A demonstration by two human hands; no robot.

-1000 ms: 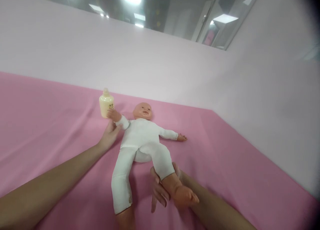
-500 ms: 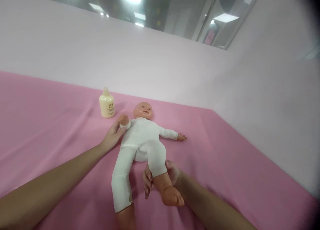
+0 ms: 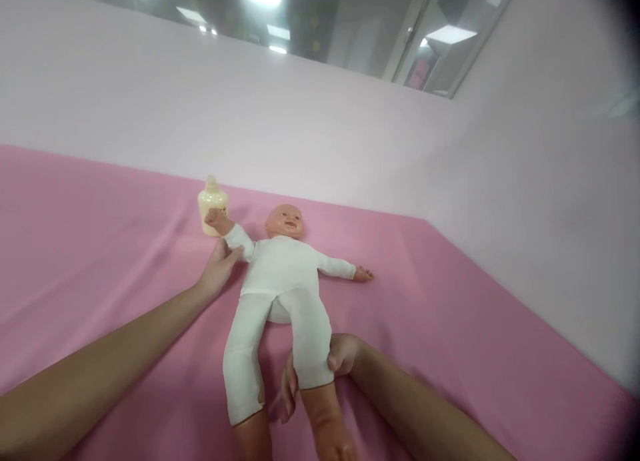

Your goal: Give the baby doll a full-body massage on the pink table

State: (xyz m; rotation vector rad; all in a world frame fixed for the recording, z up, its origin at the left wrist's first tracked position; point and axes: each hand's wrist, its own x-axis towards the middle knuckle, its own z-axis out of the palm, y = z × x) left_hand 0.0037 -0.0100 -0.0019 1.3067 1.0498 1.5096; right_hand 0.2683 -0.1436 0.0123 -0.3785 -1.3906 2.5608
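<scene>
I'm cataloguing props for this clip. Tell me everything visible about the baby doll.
The baby doll lies face up on the pink cloth, with a hard-looking peach head, hands and lower legs and a white soft suit. The left hand grips its raised arm, by the cream bottle; the right hand clasps one leg. Its other arm lies outstretched.

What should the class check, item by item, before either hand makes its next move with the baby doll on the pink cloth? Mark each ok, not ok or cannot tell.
1. Left hand grips the white-suited plastic baby doll at its arm: ok.
2. Right hand wraps the doll's lower leg: ok.
3. Doll lies face up on the pink cloth: ok.
4. Cream plastic bottle stands upright: ok.
5. Raised doll fist clear of the bottle: cannot tell.
</scene>
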